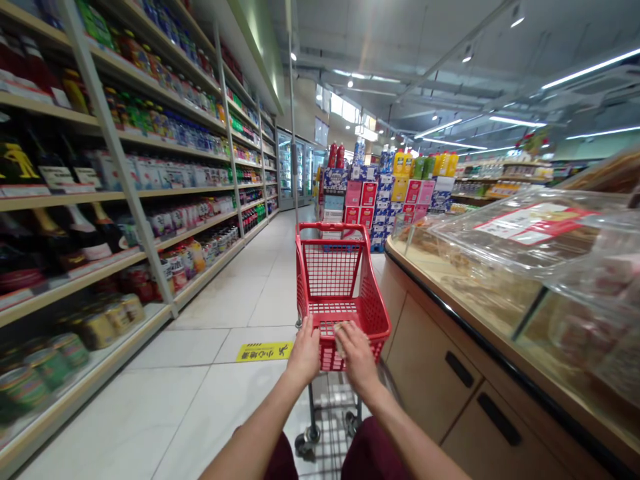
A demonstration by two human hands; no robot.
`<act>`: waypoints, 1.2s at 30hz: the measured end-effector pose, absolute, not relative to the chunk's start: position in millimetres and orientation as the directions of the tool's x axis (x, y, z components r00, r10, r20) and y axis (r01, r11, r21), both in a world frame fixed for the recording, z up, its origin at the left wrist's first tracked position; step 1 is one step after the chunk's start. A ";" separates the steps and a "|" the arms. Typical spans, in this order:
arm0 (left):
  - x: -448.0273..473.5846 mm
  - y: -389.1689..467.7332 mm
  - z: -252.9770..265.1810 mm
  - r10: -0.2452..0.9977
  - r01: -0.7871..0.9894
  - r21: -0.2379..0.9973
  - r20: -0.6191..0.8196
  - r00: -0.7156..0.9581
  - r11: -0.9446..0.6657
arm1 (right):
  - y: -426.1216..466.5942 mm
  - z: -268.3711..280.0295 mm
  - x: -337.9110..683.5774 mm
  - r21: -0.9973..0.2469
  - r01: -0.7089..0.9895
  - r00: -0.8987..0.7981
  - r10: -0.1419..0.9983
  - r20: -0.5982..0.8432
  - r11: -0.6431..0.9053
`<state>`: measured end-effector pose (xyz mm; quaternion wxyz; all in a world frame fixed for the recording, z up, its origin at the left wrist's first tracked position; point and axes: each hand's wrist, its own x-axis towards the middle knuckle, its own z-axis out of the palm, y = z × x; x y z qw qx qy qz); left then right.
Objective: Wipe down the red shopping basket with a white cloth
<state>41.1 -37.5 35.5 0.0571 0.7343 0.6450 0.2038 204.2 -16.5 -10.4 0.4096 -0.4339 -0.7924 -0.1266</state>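
Item, left hand (306, 349): I am seeing it lying at the near left part of the basket rim, palm down, its fingers running forward side by side; whether they are gripping the rim, I cannot tell.

Item, right hand (357, 352): I am viewing it bending its fingers over a pale cloth-like piece (341, 339), clamping it at the near rim.

Item, red basket (374, 303): plastic, with lattice walls, standing straight ahead and forming the top of a wheeled cart; both hands are meeting its near end. Below, dark casters (307, 440) are standing on pale floor tiles (200, 393).

Item, yellow floor label (263, 351): lying left of the cart, bearing dark characters.

Item, shelving (115, 137): running along the left, holding bottles, cans and packs.

Item, wooden counter (420, 373): flanking the cart on the right, carrying clear covers (465, 213) and a red-and-white card (535, 223).

Item, stacked cartons (360, 193): standing beyond the cart, bearing yellow bottles (400, 162) among others.

Item, glass-doored coolers (285, 160): lining the far end of the aisle.
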 end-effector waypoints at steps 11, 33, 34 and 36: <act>42.5 -37.3 36.9 0.965 0.927 0.326 0.237 0.110 -0.186 | -9.4 -11.6 221.3 -0.177 0.841 -0.193 0.588 0.785 0.512; 36.9 -31.2 28.1 0.949 0.901 0.375 0.294 0.110 -0.220 | -2.7 -13.1 244.6 -0.181 0.883 -0.139 0.610 0.780 0.433; 37.5 -31.7 27.9 0.950 0.900 0.377 0.294 0.107 -0.218 | -3.0 -13.8 243.2 -0.201 0.886 -0.111 0.611 0.784 0.418; 38.3 -32.2 27.7 0.953 0.907 0.367 0.288 0.100 -0.206 | -6.5 -16.0 228.1 -0.183 0.858 -0.164 0.593 0.788 0.480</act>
